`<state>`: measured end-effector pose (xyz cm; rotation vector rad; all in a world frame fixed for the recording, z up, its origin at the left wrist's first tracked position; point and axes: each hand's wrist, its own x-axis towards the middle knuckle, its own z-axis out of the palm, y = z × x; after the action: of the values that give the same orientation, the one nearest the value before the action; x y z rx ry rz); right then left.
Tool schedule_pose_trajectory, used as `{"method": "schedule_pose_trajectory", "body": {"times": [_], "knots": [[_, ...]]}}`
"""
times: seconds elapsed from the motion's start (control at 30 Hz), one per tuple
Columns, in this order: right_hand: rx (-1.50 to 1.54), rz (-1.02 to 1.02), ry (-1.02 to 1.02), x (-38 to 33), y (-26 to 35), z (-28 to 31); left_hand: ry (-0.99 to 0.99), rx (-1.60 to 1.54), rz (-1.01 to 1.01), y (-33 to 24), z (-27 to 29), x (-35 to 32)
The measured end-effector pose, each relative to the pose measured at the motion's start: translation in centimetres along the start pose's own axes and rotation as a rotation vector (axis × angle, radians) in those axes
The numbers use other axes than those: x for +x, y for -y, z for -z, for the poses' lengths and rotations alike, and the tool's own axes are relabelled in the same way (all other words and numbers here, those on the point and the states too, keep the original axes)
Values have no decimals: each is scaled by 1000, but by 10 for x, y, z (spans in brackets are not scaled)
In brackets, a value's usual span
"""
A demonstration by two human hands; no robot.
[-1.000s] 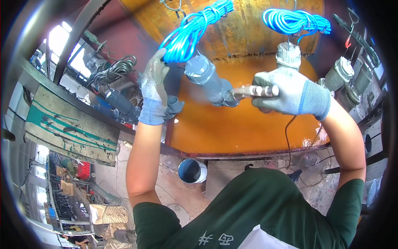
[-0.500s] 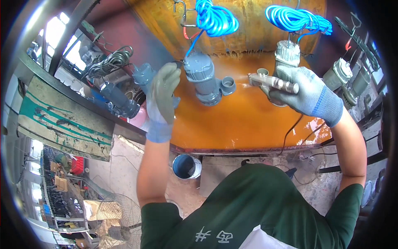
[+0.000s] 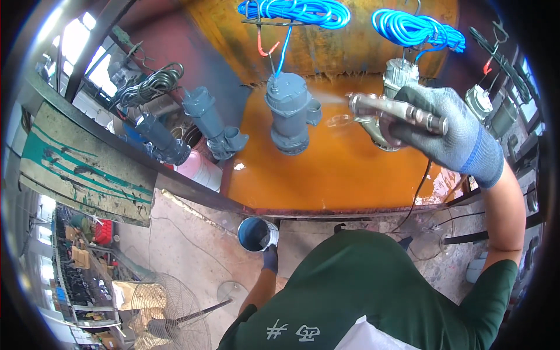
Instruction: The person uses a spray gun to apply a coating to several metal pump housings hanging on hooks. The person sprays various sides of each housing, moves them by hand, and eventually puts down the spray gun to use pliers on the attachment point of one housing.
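My right hand (image 3: 458, 125), in a grey glove with a blue cuff, grips a metal spray gun (image 3: 388, 109). A pale mist leaves its nozzle toward a grey submersible pump (image 3: 289, 108), which hangs from a hook with a coil of blue cable (image 3: 303, 13) above it. The gun and pump stand apart. My gloved left hand (image 3: 269, 260) hangs low beside a bucket (image 3: 242, 233) with a dark inside. Its fingers are mostly hidden, and whether they touch the bucket I cannot tell.
More pumps hang around: a grey one (image 3: 209, 119) at left, a paler one (image 3: 401, 74) behind the gun. An orange-coated booth floor (image 3: 338, 175) lies below, with a raised front edge. A dark hose (image 3: 421, 185) crosses that edge. A fan (image 3: 166, 306) stands lower left.
My left hand has dropped from beside the hanging pump down to the bucket. The pump has turned, its side outlet now higher. My right hand with the spray gun has shifted slightly right.
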<state>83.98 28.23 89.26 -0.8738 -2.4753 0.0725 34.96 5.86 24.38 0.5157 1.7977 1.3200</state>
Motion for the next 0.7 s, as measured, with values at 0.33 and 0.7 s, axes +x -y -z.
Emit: {"method": "schedule_pose_trajectory", "body": {"times": [0.33, 0.7], "knots": [[-9, -8, -32, 23, 8, -7, -169, 562, 275, 11, 46, -67], [329, -297, 384, -24, -21, -30, 120, 33, -172, -179, -53, 32]]}}
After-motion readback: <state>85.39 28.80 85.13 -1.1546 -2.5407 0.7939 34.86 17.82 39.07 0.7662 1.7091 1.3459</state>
